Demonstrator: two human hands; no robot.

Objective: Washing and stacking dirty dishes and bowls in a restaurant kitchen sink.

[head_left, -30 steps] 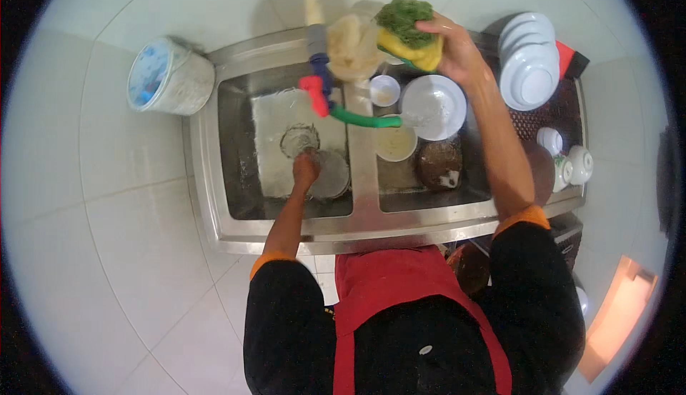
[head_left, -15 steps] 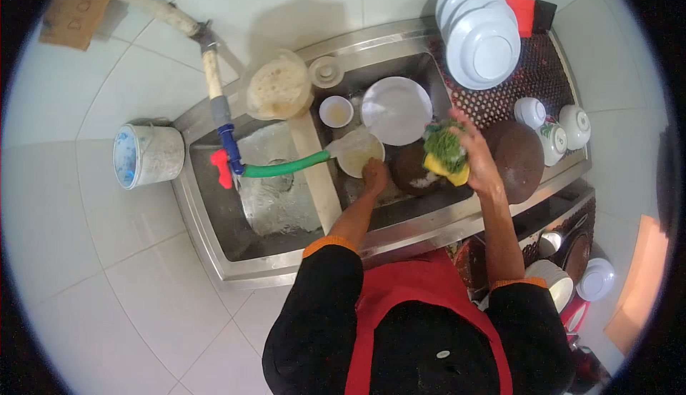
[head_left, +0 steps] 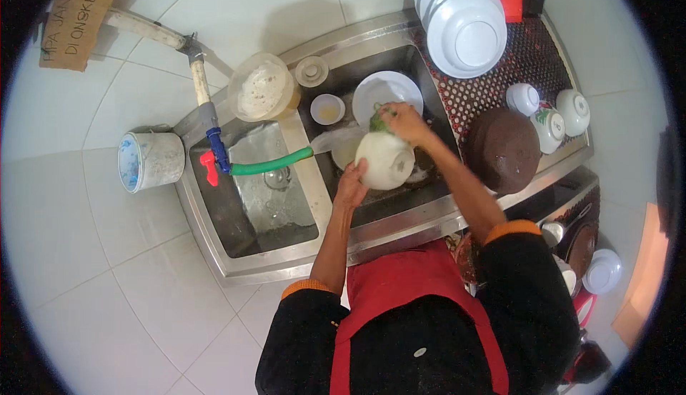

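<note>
My left hand [head_left: 350, 186] grips the rim of a white bowl [head_left: 386, 165], tilted with its outside toward me above the right basin. Against the bowl's far edge, my right hand [head_left: 406, 123] presses a green scrubbing sponge [head_left: 378, 120], whose yellow side is hidden. A white plate [head_left: 368, 95] lies behind the sponge in the basin. To its left sits a small white bowl [head_left: 327, 110] with a little liquid inside. Another pale bowl [head_left: 344, 153] is partly covered by the held bowl and the clear end of the hose.
A green hose [head_left: 271, 167] runs from the red-handled tap [head_left: 209, 168] across the divider. Water stands in the left basin [head_left: 275, 209]. A tub of suds [head_left: 263, 89] is behind. Stacked plates [head_left: 468, 38], bowls [head_left: 549, 127] and a brown round pot [head_left: 504, 151] occupy the right drainboard.
My left hand has lifted and tilted a bowl out of the basin. My right hand has moved left with the sponge, bringing it to the bowl. The view has shifted slightly.
</note>
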